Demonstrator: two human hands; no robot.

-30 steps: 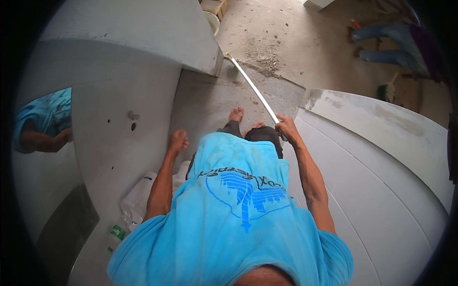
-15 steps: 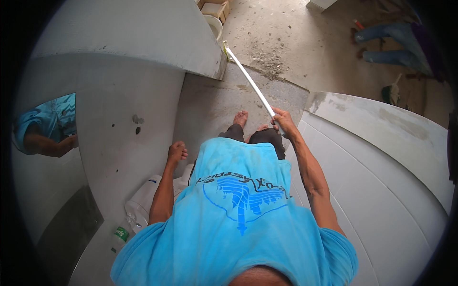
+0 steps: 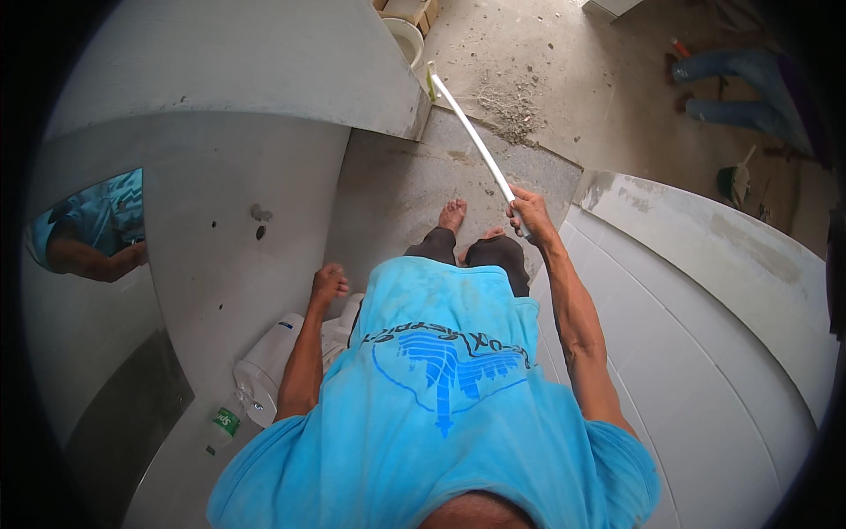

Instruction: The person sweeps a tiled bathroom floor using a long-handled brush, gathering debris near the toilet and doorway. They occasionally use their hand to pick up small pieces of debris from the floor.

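Note:
My right hand [image 3: 530, 212] is wrapped round the lower end of a long white pole [image 3: 476, 141]. The pole slants away to the upper left. At its far end a thin yellow-green piece [image 3: 431, 81] shows beside the wall corner; its shape is partly hidden, so I cannot tell what kind of tool this is. My left hand [image 3: 330, 282] hangs at my left side in a loose fist, with nothing visible in it, above the white toilet [image 3: 269, 357].
Loose rubble [image 3: 514, 110] lies on the floor past the doorway. A white bucket [image 3: 405, 40] stands beyond the wall corner. Tiled wall [image 3: 687, 344] runs along my right. A plastic bottle [image 3: 225, 423] and a mirror [image 3: 92, 225] are at left. Another person's legs [image 3: 727, 88] show far right.
The whole view has shifted slightly down and right. The pole's far end stays by the wall corner, and my right hand keeps its grip. My left hand has hardly moved.

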